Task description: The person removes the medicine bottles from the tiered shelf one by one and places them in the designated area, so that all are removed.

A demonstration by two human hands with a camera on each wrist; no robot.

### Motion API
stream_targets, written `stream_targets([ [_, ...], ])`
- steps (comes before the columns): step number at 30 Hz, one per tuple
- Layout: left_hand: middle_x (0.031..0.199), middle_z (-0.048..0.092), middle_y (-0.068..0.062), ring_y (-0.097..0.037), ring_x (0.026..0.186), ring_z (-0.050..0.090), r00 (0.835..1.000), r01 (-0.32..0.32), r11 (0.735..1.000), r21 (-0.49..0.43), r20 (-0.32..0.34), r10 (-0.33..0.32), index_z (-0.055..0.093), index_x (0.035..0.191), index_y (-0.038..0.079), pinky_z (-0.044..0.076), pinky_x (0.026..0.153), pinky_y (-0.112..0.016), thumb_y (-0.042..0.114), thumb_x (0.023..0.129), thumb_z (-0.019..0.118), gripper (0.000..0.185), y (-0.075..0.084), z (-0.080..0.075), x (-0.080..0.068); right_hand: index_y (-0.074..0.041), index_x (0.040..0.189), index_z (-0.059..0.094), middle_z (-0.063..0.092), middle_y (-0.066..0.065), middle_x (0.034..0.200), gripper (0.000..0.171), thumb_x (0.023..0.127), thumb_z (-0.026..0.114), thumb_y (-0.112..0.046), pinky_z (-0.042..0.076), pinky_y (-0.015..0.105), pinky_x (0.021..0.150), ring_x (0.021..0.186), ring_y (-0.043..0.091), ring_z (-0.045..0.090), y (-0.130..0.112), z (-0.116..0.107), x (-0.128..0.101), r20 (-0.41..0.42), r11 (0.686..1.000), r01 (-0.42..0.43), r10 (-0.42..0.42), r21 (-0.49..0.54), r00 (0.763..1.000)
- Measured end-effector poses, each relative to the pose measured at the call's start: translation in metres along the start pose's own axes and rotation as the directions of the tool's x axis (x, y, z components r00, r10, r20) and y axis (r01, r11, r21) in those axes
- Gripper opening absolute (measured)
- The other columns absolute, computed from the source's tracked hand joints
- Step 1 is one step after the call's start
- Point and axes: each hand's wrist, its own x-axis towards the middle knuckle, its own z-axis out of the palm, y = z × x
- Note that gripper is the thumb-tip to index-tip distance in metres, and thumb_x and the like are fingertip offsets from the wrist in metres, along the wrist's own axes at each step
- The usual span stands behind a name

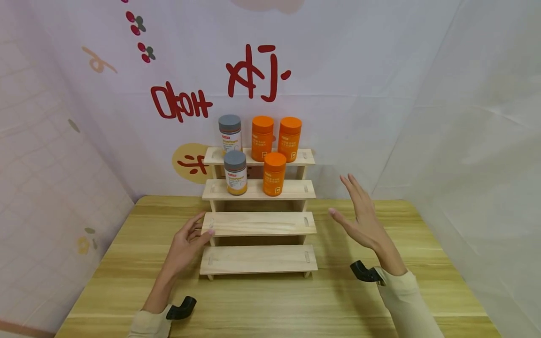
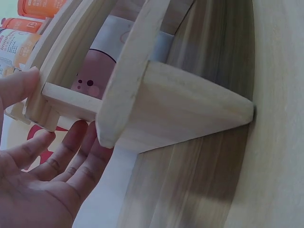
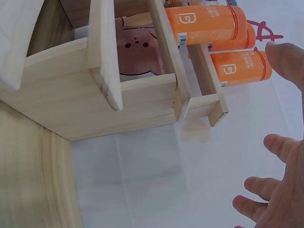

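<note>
A: Table (image 1: 127, 281) first, pale wood, filling the bottom of the head view, with a stepped wooden rack (image 1: 258, 224) standing on it against the printed backdrop (image 1: 338, 70). Four shelves climb away from the person, long axis running left to right.

B: And the hands, relative to it?

A: One at each end. The left hand (image 1: 186, 244) is at the left end of the third shelf down (image 1: 270, 223), thumb tip on its front corner, fingers loosely spread beside the end; the left wrist view shows the fingers (image 2: 76, 152) reaching in under the shelf end. It pinches nothing that I can see. The right hand (image 1: 364, 220) is raised off the right end, palm turned inward toward the rack, fingers straight and apart, touching nothing.

B: So which is nearer?

A: The left, already in contact. The right stands clear, with a gap to the rack's side.

B: What's on it?

A: Five upright bottles on the upper two shelves: a grey-capped one (image 1: 230, 134) and two orange ones (image 1: 262, 138) (image 1: 289, 139) on top, a grey-capped (image 1: 235, 172) and an orange (image 1: 274, 173) below. The two lower shelves carry nothing.
</note>
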Motion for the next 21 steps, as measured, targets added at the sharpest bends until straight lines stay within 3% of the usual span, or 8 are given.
stream_targets([
  [9, 0.136, 0.059, -0.021, -0.004, 0.104, 0.065, 1.000, -0.003, 1.000, -0.027, 0.002, 0.003, 0.037, 0.160, 0.020, 0.060, 0.086, -0.032, 0.028, 0.100, 0.069, 0.068, -0.001, 0.000, 0.000, -0.035, 0.166, 0.014, 0.005, 0.000, 0.174, 0.086, 0.098, 0.066, -0.037, 0.014, 0.079, 0.114, 0.159, 0.040, 0.009, -0.007, -0.004, 0.014, -0.004, 1.000, 0.012, -0.012, 0.008, 1.000],
  [16, 0.137, 0.058, -0.020, -0.002, 0.103, 0.064, 1.000, -0.011, 1.000, -0.007, -0.001, 0.011, 0.037, 0.159, 0.017, 0.058, 0.084, -0.029, 0.027, 0.100, 0.069, 0.068, 0.001, -0.001, -0.001, -0.031, 0.166, 0.016, 0.006, -0.001, 0.174, 0.085, 0.098, 0.066, -0.038, 0.013, 0.076, 0.117, 0.159, 0.038, 0.009, -0.018, -0.008, 0.028, -0.006, 0.999, 0.041, -0.041, 0.018, 0.999],
  [21, 0.139, 0.055, -0.018, -0.008, 0.111, 0.062, 1.000, 0.013, 1.000, 0.013, -0.011, -0.013, 0.039, 0.159, 0.020, 0.056, 0.086, -0.026, 0.029, 0.099, 0.071, 0.068, 0.003, -0.001, -0.001, -0.037, 0.165, 0.013, 0.006, -0.003, 0.174, 0.085, 0.098, 0.066, -0.038, 0.012, 0.075, 0.118, 0.160, 0.035, 0.008, -0.022, -0.012, 0.038, -0.005, 0.999, 0.033, -0.033, 0.032, 0.999],
])
